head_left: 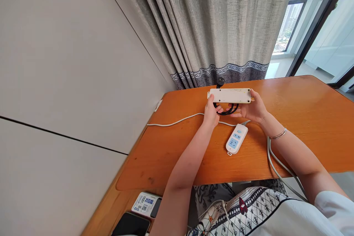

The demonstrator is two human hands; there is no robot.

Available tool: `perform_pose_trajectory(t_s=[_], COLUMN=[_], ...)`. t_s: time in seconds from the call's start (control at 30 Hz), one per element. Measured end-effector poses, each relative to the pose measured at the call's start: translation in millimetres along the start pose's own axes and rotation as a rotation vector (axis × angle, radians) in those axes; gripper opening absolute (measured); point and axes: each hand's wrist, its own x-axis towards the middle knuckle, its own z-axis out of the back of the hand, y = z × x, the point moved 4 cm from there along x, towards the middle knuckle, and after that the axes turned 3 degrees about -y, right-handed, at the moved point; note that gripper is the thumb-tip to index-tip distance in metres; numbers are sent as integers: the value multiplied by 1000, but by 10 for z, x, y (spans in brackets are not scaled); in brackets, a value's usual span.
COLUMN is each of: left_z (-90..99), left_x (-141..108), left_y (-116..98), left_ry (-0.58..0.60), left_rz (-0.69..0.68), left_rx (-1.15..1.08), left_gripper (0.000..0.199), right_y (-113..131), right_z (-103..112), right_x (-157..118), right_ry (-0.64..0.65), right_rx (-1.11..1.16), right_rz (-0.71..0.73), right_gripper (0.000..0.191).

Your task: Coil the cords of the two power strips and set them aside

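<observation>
Above the wooden table, both hands hold a long white power strip (231,96) level, its screwed underside facing me. My left hand (212,112) grips its left end, thumb on the underside. At the right end, my right hand (253,107) has its thumb on the edge and its fingers stretched below. A bundled black cord (229,111) hangs under the strip between the hands, and a black plug (220,81) sticks out behind it. On the table, just below the hands, lies a smaller white power strip (237,139) with pale blue sockets.
A white cable (177,121) crosses the orange-brown table (298,118) to its left edge. Looped grey cable (276,166) hangs over the front edge by my right arm. A dark phone (131,225) and a labelled white box (145,203) lie lower left. A curtain (221,25) hangs behind the table.
</observation>
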Motion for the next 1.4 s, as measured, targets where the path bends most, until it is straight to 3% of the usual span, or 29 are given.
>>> perform_pose_trajectory(t_s=[0.23,0.4,0.57,0.8,0.97,1.2,1.3,1.4], left_z=[8,15,3,-42,-12,37,57,122], left_x=[22,10,1,-32,-17,19,35,97], left_y=[49,69,99,153,254,305,364,461], left_ry=[42,-10,48,151,194,174,177,188], left_rz=[11,7,30,44,-44,-59,-38,27], left_rx=[-37,-101,-120,-95,-13,43,114,248], left_gripper=[16,15,9,22,14,25,28,25], right_y=[-22,-71,-67,-72,-16,91,169,343], right_z=[49,74,124,152,219,294,428,760], right_x=[62,104,127,144,128,125,128,93], right_ry=[-224,-271,-280,-321,-362,-354,-395,-486], right_rx=[-53,-64,-9,45,79,-14,-54,-93], right_rz=[84,122,155,235,312,215,210,235], right_gripper=[39,24,22,27,30,31,28,26])
